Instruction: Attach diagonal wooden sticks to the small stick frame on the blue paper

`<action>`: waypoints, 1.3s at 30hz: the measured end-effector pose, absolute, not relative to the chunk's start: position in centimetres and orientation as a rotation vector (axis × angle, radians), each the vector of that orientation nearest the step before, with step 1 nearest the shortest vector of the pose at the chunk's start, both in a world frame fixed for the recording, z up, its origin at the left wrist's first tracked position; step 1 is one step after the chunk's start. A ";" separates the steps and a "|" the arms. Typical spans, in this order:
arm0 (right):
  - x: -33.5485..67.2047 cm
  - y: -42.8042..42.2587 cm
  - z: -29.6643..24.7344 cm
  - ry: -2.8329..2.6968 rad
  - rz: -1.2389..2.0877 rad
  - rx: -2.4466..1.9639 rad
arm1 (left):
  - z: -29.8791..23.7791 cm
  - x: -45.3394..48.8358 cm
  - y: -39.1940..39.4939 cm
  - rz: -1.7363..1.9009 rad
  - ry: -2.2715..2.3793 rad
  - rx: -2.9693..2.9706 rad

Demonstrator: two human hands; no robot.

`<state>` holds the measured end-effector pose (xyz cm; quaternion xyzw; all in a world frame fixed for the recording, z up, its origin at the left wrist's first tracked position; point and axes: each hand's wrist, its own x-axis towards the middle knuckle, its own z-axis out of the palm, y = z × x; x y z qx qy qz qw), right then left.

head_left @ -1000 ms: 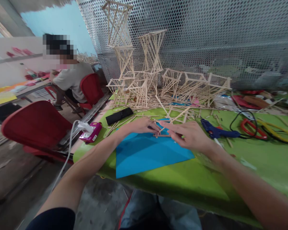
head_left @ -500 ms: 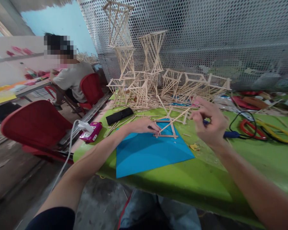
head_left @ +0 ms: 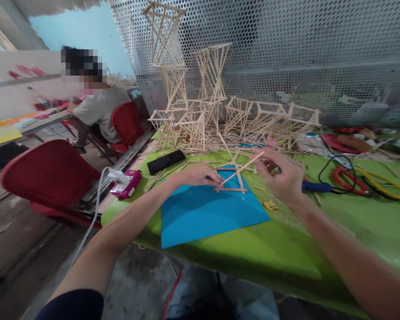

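Observation:
A small frame of thin wooden sticks (head_left: 234, 180) lies on the far corner of a blue paper sheet (head_left: 203, 211), with one long stick rising diagonally from it. My left hand (head_left: 200, 174) rests at the frame's left corner, fingers pressed together on it. My right hand (head_left: 282, 178) hovers just right of the frame, near the diagonal stick's upper end. Its fingers curl over the front of a blue glue gun (head_left: 315, 186), whose rear sticks out behind the hand.
Tall stick towers (head_left: 186, 98) and a loose stick pile stand at the back of the green table (head_left: 253, 253). Also there: a black case (head_left: 166, 161), a pink plug adapter (head_left: 126, 184), red and yellow tools (head_left: 360, 182). A red chair (head_left: 50, 178) and a seated person (head_left: 96, 106) are at left.
My right hand left the frame, rose to the right, then dropped onto the blue glue gun. My left hand stayed on the frame's corner. A small yellow scrap now shows beside the paper.

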<state>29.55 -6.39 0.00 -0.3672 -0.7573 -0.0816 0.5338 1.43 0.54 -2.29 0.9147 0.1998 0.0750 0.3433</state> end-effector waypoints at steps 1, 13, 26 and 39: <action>29.5 -6.4 0.0 -1.812 -0.175 -0.871 | -2.2 1.4 0.5 0.191 0.521 2.375; 29.3 -6.7 -1.3 -1.746 0.000 -0.836 | -1.6 1.5 0.1 0.205 0.457 2.399; 28.7 -7.1 -0.9 -1.787 0.029 -0.727 | -1.3 1.4 -0.3 0.195 0.546 2.353; 29.4 -7.0 -0.9 -1.833 -0.093 -0.779 | -1.3 1.4 -0.4 0.193 0.582 2.329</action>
